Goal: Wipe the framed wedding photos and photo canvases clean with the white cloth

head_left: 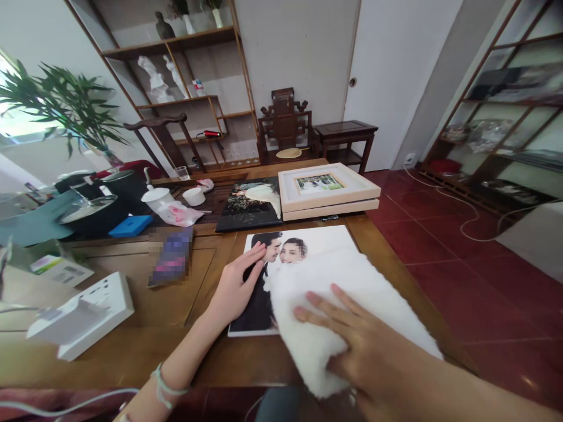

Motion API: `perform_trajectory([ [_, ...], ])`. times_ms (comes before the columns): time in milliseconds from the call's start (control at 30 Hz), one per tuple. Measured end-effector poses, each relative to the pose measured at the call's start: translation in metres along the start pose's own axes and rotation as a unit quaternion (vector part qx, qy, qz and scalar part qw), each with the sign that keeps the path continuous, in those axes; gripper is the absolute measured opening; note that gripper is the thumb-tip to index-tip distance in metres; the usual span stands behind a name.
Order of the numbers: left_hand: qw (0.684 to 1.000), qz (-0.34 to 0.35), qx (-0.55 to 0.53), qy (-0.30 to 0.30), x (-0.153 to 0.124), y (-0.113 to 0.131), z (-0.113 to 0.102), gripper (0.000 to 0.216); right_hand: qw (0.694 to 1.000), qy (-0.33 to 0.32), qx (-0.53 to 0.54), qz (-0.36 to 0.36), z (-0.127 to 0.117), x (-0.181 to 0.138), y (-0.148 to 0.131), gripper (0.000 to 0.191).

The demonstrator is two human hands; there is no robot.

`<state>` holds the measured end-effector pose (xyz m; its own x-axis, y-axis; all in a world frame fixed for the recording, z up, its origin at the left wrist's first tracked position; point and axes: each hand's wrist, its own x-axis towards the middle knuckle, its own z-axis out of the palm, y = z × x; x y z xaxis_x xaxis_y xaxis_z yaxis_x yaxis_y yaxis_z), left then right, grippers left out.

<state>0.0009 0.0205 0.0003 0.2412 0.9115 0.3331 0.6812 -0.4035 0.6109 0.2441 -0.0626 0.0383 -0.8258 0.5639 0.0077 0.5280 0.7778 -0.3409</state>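
Observation:
A photo print panel (pixel 257 313) with a couple's portrait lies flat on the wooden table. My left hand (pixel 237 281) rests flat on its left part, fingers stretched out, holding nothing. Over the panel's right side spreads a white fluffy towel (pixel 347 269), which hides much of the picture and hangs past the panel toward the table's right edge. My right hand (pixel 352 334) presses on the towel with its fingers spread, and the cloth bunches up by the thumb side. The thumb itself is hidden, and the hand is slightly blurred.
Behind the panel lie a dark photo panel (pixel 248 205) and stacked light wooden picture frames (pixel 360 190). To the left are a white power strip (pixel 103 308), a blurred purple item (pixel 173 255), a blue box (pixel 131 225) and a white teapot (pixel 156 198). Red floor tiles (pixel 440 287) border the table's right.

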Motion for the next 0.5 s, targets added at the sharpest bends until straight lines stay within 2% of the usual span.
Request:
perform_trajectory([
  [133,1.000,0.008,0.009,0.014,-0.001,0.002,0.000,0.033,0.993,0.046,-0.015,0.109,-0.003,-0.020,0.021,0.034],
  [233,1.000,0.018,0.007,0.021,-0.001,0.002,0.001,0.030,0.977,0.079,-0.050,0.193,-0.013,-0.014,0.039,0.030],
  [300,0.999,0.018,0.010,0.025,-0.001,0.002,0.001,0.030,0.969,0.092,-0.065,0.218,-0.023,0.001,0.048,0.022],
  [367,0.999,0.016,0.013,0.026,-0.001,0.002,0.002,0.031,0.968,0.106,-0.062,0.220,-0.035,0.024,0.055,0.027],
  [500,0.999,0.021,0.016,0.026,-0.001,0.002,0.001,0.031,0.976,0.126,-0.027,0.177,-0.055,0.081,0.061,0.038],
])
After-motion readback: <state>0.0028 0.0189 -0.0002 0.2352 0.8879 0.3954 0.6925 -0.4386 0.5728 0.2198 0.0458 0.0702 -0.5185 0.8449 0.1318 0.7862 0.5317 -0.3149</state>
